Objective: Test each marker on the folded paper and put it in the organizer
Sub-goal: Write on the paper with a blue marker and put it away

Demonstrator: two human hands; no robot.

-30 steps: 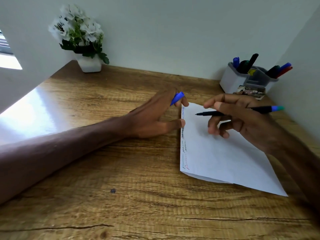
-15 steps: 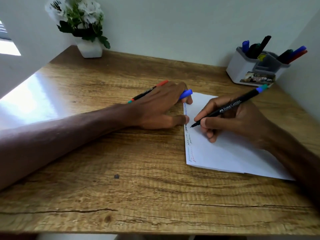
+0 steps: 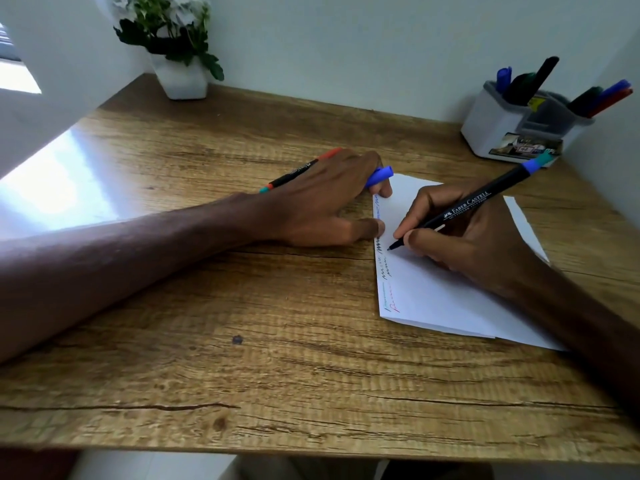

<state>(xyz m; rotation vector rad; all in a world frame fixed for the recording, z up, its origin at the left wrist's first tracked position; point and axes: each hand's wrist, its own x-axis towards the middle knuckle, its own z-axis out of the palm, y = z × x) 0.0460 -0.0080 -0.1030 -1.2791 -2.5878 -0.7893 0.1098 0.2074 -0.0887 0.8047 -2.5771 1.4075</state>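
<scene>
Marker (image 3: 467,206), pinched low by the right hand (image 3: 464,237), touches its tip to the folded paper (image 3: 433,296) near its left edge. Left hand (image 3: 318,202) pins that edge, also gripping the blue cap (image 3: 379,175). Keep the stroke short and light, beside existing scribbles (image 3: 386,268), paper held flat.

wooden table (image 3: 173,341) | on it: folded paper (image 3: 433,299), organizer (image 3: 491,126), flower pot (image 3: 180,81), red-capped marker (image 3: 298,171)
</scene>
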